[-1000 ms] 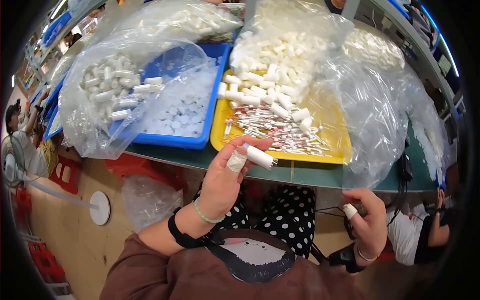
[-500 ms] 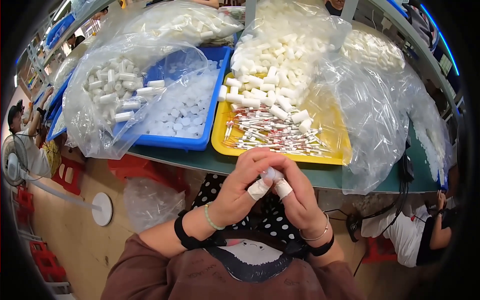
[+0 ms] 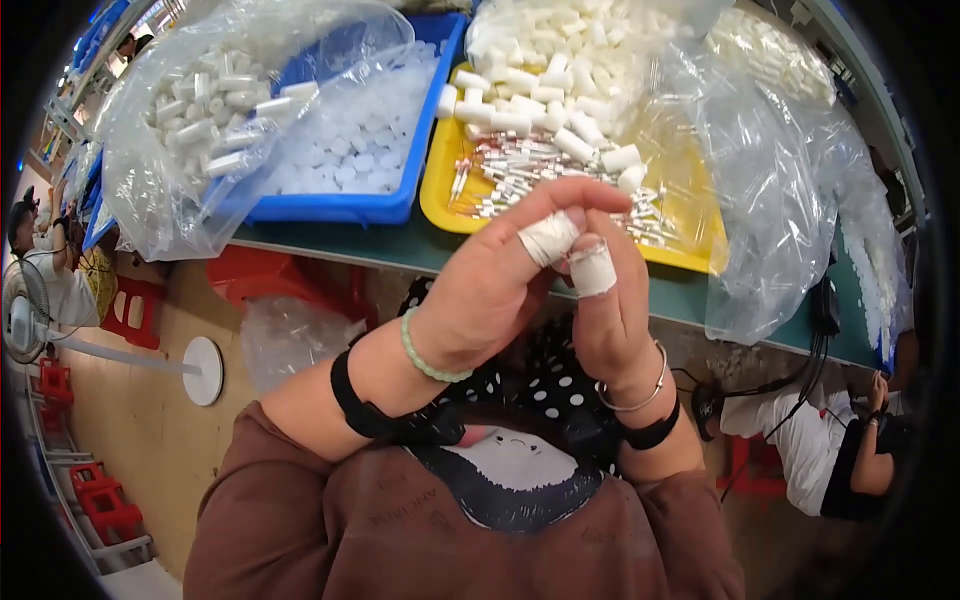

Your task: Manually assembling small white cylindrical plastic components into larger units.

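both hands have risen closer to the camera since half a second ago, and the small white tube seen pinched between them then is no longer clearly visible. the left hand [image 3: 490, 290] curls with its taped forefinger arched over to the right, and the right hand [image 3: 610, 310] stands upright against it, its taped fingertip just beside the left one; the fingers of both are closed together, but whether they have hold of anything i cannot tell, since the spot where they meet is hidden behind the white tape. a pale green bead bracelet [image 3: 425, 355] and a black wristband [image 3: 355, 400] sit on the left wrist, a thin silver bangle [image 3: 640, 395] on the right. beyond the hands, on the green-topped workbench [image 3: 400, 250], lies a yellow plastic tray [image 3: 690, 235] holding a heap of short white plastic tubes [image 3: 540, 110] and a scatter of thin metal pins with red tips [image 3: 520, 175]. left of it stands a blue plastic tray [image 3: 400, 200] of small white caps [image 3: 350, 150], partly covered by a clear plastic bag of white tubes [image 3: 200, 110]. another clear bag [image 3: 780, 200] drapes over the bench edge at right.
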A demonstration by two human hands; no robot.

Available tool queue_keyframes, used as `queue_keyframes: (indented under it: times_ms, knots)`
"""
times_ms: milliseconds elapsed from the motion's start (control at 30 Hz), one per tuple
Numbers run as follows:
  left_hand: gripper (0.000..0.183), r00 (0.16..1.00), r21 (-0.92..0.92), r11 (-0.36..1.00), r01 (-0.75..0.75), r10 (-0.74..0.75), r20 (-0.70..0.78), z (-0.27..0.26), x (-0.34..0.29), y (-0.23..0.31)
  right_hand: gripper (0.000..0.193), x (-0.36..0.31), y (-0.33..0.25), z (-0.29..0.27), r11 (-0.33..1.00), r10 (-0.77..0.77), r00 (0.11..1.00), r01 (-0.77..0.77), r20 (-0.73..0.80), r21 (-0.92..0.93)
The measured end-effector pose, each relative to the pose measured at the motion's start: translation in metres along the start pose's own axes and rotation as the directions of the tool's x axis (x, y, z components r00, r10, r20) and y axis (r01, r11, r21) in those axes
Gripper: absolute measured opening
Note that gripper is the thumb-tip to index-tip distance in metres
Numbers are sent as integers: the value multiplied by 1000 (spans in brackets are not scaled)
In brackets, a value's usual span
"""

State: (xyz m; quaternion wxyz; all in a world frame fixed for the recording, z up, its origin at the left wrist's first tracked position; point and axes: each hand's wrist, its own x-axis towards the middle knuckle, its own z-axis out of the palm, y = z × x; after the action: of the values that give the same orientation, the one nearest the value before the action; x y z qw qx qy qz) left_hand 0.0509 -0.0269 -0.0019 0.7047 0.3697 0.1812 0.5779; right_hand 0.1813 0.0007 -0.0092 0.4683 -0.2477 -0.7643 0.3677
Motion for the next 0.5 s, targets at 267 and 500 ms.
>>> queue_keyframes:
  times_ms: [267,500]
  knots:
    - [31,993,-19,996,90,-91,-72,-1,0,7,24,-3,11,-2,996,-48,997,44,53,84]
    - [39,985,91,995,27,-42,170,-10,1,4,29,-3,-4,-13,998,-34,993,39,113,-44]
